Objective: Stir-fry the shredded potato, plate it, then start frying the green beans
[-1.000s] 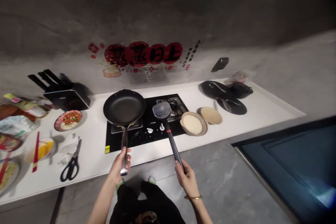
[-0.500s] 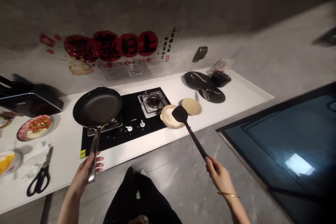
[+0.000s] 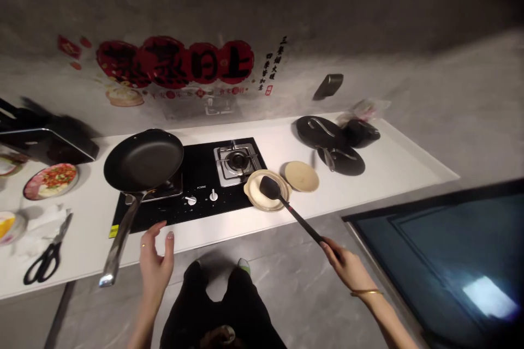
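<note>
My right hand (image 3: pixel 346 264) is closed round the handle of a black spatula (image 3: pixel 301 221). The spatula's blade is over a beige clay pot (image 3: pixel 249 196) with pale contents, at the right edge of the hob; I cannot tell whether it touches them. A beige lid (image 3: pixel 302 176) lies beside the pot. My left hand (image 3: pixel 156 259) is open and holds nothing, its fingers curved and apart. To its left, the metal handle of a black frying pan (image 3: pixel 144 159) juts past the counter edge. The pan rests over the hob's left burner, and its inside shows bare.
The black gas hob (image 3: pixel 196 166) has a bare right burner (image 3: pixel 237 161). Scissors (image 3: pixel 47 259), a paper towel (image 3: pixel 41 229) and a plate of chopped food (image 3: pixel 51 181) lie at left, near a knife block (image 3: pixel 49 144). Black lids (image 3: pixel 341 160) lie at right.
My left hand has let go of the frying pan's handle and moved right of it, fingers apart. The spatula's blade has shifted left over the clay pot. The view has shifted slightly.
</note>
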`<state>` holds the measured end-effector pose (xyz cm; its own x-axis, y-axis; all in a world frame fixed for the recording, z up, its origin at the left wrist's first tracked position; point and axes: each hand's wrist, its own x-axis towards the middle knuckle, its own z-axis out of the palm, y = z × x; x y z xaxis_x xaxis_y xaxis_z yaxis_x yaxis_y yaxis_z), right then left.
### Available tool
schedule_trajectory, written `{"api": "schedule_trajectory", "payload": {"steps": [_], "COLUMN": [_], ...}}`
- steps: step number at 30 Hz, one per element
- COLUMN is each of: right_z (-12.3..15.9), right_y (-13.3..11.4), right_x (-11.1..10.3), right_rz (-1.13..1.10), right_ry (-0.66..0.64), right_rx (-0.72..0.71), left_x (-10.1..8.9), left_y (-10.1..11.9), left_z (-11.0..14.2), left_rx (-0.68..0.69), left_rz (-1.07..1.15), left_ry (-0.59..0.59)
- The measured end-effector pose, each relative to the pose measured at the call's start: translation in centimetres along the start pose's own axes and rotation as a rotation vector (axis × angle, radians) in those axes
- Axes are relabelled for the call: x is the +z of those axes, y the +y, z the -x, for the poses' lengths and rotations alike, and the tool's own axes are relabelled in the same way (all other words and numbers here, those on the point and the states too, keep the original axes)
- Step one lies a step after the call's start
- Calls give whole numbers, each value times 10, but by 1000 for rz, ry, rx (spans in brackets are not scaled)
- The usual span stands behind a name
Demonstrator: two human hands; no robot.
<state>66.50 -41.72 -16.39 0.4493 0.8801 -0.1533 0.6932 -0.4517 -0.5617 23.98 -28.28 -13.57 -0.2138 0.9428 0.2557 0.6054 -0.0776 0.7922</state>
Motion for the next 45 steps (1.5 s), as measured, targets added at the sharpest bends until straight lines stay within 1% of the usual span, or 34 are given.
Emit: {"api": "schedule_trajectory", "payload": {"steps": [3, 6, 8, 11, 17, 21, 25, 28, 31, 34, 37, 45], "right_z": [-17, -29, -35, -43, -57, -63, -64, -64, -64, -64, -63, -59], "right_y": [16, 27, 32, 38, 44, 42, 38, 36, 39, 44, 49, 59], "right_x": [-9, -15, -17, -18, -19, -21, -21, -22, -23, -24, -22, -26], "right_rz": [-43, -83, -97, -112, -191, -243, -363, -434, -465, -508, -552, -774], "right_ry": [-45, -88, -111, -146, -224, -301, -426, -537, -610, -635, -627, -646], "right_rx": [-47, -88, -100, -103, -118, -77, 27, 150, 279, 362, 416, 482], "left_x": [35, 63, 75, 85, 89, 91, 92, 90, 88, 87, 86, 85], "left_y": [20, 41, 52, 62, 66, 67, 70, 70, 67, 64, 62, 59], "left_z": [28, 52, 65, 83, 105, 111, 115, 117, 120, 121, 121, 121], "left_rx": [-35, -67, -86, -105, -132, -116, -99, -93, -84, -87, -72, -13], "left_rz": [35, 43, 36, 1, -84, -119, -137, -145, -149, -163, -173, -180], "left_ry": [19, 12, 18, 52, 90, 115, 129, 145, 156, 165, 164, 176]}}
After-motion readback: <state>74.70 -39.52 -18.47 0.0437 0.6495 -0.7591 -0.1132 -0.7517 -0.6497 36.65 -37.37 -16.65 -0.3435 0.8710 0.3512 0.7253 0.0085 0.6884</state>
